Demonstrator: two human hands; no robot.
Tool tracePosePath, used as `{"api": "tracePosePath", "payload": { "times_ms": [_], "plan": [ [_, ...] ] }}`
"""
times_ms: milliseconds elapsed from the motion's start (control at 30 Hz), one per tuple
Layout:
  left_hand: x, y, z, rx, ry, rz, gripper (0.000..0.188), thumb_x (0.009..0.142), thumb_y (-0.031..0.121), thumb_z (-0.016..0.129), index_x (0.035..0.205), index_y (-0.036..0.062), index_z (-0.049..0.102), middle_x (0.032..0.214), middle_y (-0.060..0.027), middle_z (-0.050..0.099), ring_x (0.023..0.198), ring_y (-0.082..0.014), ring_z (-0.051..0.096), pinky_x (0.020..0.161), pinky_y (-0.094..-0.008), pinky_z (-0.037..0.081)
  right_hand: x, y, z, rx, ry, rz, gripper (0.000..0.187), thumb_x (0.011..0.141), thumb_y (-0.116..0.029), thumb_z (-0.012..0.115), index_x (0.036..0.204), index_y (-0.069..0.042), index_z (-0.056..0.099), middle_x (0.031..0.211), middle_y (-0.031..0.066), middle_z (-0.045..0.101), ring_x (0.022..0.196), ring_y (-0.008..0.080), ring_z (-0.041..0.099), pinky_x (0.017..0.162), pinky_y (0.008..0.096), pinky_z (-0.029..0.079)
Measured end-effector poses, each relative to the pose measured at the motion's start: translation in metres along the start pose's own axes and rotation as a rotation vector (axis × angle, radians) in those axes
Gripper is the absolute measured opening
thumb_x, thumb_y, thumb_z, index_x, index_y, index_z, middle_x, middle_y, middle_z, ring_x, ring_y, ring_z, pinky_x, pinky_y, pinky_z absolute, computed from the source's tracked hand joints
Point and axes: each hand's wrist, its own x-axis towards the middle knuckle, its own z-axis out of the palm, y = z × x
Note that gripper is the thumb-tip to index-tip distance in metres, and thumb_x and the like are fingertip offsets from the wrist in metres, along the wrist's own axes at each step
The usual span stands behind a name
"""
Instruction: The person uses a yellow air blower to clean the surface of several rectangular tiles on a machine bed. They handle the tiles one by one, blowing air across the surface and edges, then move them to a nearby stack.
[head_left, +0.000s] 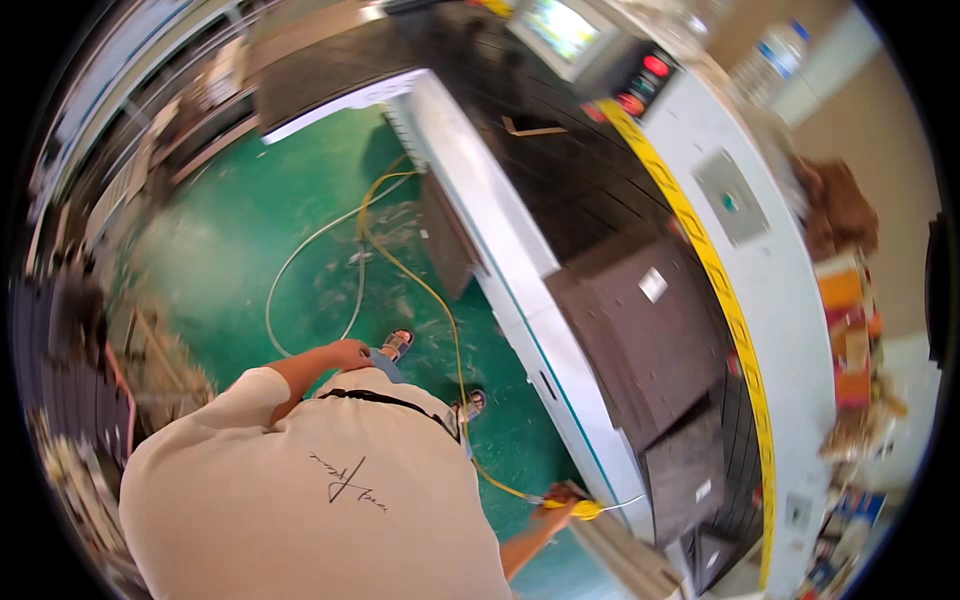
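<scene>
- The right hand (562, 497) is down at about five o'clock, fingers wrapped round a yellow nozzle tool (586, 509) – most likely an air gun. It is held just beside the pale edge of the worktop (520, 290).
- The left hand (347, 353) sits at about nine o'clock from the right one, pressed against the person's hip. It looks loosely curled and carries nothing that I can make out.
- The two hands are well apart, with the white shirt between them.
- A yellow hose (432, 292) runs from the tool up across the green floor (300, 200) towards twelve o'clock, looping beside a paler hose (290, 262). I would judge the tool light and rigid, easy to keep in one fist by its handle – the drag comes from the hose, which is limp, springy and apt to snag a foot.
- Sandalled feet (397, 344) stand right among those loops.
- On the worktop, at about two o'clock from the right hand, lie dark flat sheets (640, 340), stacked and overlapping. They look stiff, thin and sharp-edged, probably awkward to lift except by an edge.
- A yellow stripe (725, 300) runs along the far side, with a control panel (600, 45) at twelve o'clock.
</scene>
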Motion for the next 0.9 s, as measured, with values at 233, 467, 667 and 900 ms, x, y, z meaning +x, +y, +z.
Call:
{"api": "tracePosePath", "payload": {
  "times_ms": [233, 467, 667, 900],
  "plan": [
    [-0.056, -0.127, 0.058, -0.488, 0.204, -0.085, 0.049, 0.087, 0.049, 0.072, 0.118, 0.0111, 0.079, 0.118, -0.0189, 0.075, 0.110, -0.0370, 0.070, 0.098, -0.0450, 0.055, -0.066, 0.124, 0.127, -0.923, -0.715, 0.101, 0.018, 0.091, -0.006, 0.073, 0.108, -0.003, 0.068, 0.093, 0.0091, 0.073, 0.083, 0.0216, 0.070, 0.070, 0.0366, 0.055],
    [-0.093, -0.294, 0.066, -0.825, 0.540, -0.303, 0.044, 0.087, 0.046, 0.073, 0.110, 0.0093, 0.081, 0.111, -0.0182, 0.076, 0.105, -0.0352, 0.072, 0.092, -0.0467, 0.056, -0.103, 0.185, 0.306, -1.263, -0.765, 0.328, 0.017, 0.094, -0.011, 0.073, 0.109, -0.006, 0.066, 0.089, 0.0096, 0.072, 0.075, 0.0229, 0.071, 0.059, 0.0406, 0.060],
    [-0.159, -0.431, 0.089, -1.207, 0.681, -0.699, 0.035, 0.089, 0.039, 0.072, 0.101, 0.0072, 0.080, 0.102, -0.0138, 0.078, 0.092, -0.0306, 0.074, 0.078, -0.0441, 0.058, -0.221, 0.249, 0.482, -1.681, -0.944, 0.431, 0.020, 0.096, -0.014, 0.071, 0.112, -0.006, 0.063, 0.094, 0.0096, 0.067, 0.085, 0.0254, 0.070, 0.068, 0.0474, 0.065],
    [-0.157, -0.534, 0.062, -1.775, 0.729, -0.987, 0.026, 0.093, 0.031, 0.069, 0.097, 0.0061, 0.076, 0.087, -0.0083, 0.073, 0.068, -0.0164, 0.064, 0.055, -0.0347, 0.050, -0.312, 0.363, 0.637, -1.678, -1.077, 0.466, 0.033, 0.097, -0.018, 0.066, 0.127, -0.006, 0.066, 0.109, 0.0112, 0.073, 0.089, 0.0249, 0.072, 0.072, 0.0433, 0.064]
  ]
}}
